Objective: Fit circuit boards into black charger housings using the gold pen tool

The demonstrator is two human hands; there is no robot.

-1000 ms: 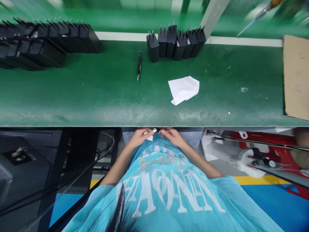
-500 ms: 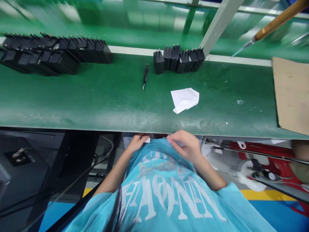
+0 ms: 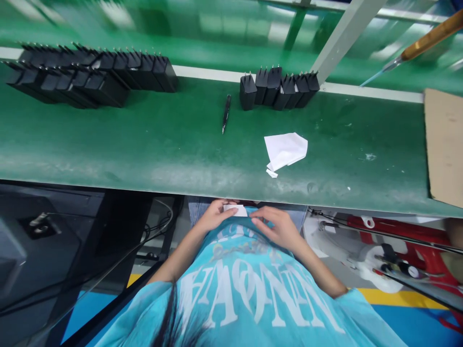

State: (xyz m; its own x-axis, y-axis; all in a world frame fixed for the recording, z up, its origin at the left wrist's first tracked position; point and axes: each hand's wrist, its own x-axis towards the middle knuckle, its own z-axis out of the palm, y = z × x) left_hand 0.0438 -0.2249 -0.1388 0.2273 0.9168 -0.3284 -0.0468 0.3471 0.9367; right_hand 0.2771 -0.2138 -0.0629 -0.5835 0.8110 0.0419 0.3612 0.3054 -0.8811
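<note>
Below the table's front edge, at my waist, my left hand (image 3: 219,214) pinches a small piece of white paper (image 3: 239,210), its thumb lying on top. My right hand (image 3: 277,225) is close by on the right, its bent fingertips at the paper's right edge and its thumb a little apart from the fingers. I cannot make out whether these fingertips touch the paper. On the green table (image 3: 162,140) in front of me lies a larger folded sheet of white paper (image 3: 286,150). A tiny white scrap (image 3: 272,173) rests against its near corner.
A black pen (image 3: 226,114) lies left of the folded sheet. Black plug adapters (image 3: 280,90) stand prongs up behind it, and more adapters (image 3: 104,79) are packed at the back left. A cardboard sheet (image 3: 446,144) covers the right end. A wooden-handled tool (image 3: 427,41) juts in at upper right.
More of the paper in my left hand now shows. My right hand has come down slightly to the paper's edge. A tiny scrap has appeared beside the folded sheet. The whole view has shifted a little.
</note>
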